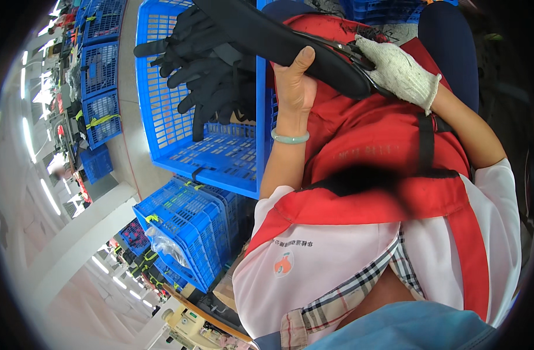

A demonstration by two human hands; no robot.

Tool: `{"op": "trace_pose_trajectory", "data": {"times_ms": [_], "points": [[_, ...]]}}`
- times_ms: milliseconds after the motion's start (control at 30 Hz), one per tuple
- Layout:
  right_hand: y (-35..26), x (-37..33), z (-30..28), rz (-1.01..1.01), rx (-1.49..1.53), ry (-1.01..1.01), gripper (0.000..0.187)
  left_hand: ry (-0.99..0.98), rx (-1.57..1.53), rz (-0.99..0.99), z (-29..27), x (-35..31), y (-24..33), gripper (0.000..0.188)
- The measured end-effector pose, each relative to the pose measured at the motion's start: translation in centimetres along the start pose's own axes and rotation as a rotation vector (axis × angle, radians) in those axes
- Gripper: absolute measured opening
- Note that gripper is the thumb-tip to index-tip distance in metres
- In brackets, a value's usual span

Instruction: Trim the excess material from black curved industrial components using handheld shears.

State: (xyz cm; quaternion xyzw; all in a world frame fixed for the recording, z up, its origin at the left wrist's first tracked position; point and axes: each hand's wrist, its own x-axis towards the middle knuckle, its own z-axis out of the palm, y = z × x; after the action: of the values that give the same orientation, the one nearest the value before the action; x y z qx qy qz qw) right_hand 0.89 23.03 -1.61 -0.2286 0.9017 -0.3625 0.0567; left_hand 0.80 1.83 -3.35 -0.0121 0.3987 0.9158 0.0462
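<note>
A long black padded strip (261,36) with a rounded end lies slantwise over my lap. My left hand (296,79), bare and with a pale green bangle at the wrist, grips its near edge, thumb on top and the other fingers hidden beneath. On my right hand (398,73) is a white knitted glove, and its fingers are closed round the handles of dark metal scissors (353,53). The scissor blades lie along the strip's far edge, pointing left. A red apron (360,134) covers my lap under both hands.
Left of my lap stands a blue plastic crate (206,169) holding a pile of black strips (211,70). More blue crates (188,219) are stacked behind it, and others (99,70) line the far left. Dark thread scraps (360,30) lie beyond my lap.
</note>
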Motion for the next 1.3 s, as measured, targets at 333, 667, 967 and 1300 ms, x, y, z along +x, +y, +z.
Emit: {"op": "trace_pose_trajectory", "data": {"times_ms": [333, 667, 967, 1300], "points": [[0.4, 0.2, 0.5, 0.009, 0.054, -0.025, 0.04, -0.034, -0.049, -0.037, 0.1, -0.5, -0.5, 0.033], [0.9, 0.3, 1.3, -0.036, 0.18, -0.002, 0.037, -0.052, -0.068, -0.063, 0.5, -0.7, -0.9, 0.031], [1.5, 0.5, 1.6, -0.072, 0.192, 0.053, 0.033, -0.06, -0.111, -0.103, 0.6, -0.7, -1.4, 0.033], [3.3, -0.3, 0.8, 0.337, 1.136, -0.288, 0.027, 0.031, -0.093, 0.001, -1.2, 0.3, -0.4, 0.029]]}}
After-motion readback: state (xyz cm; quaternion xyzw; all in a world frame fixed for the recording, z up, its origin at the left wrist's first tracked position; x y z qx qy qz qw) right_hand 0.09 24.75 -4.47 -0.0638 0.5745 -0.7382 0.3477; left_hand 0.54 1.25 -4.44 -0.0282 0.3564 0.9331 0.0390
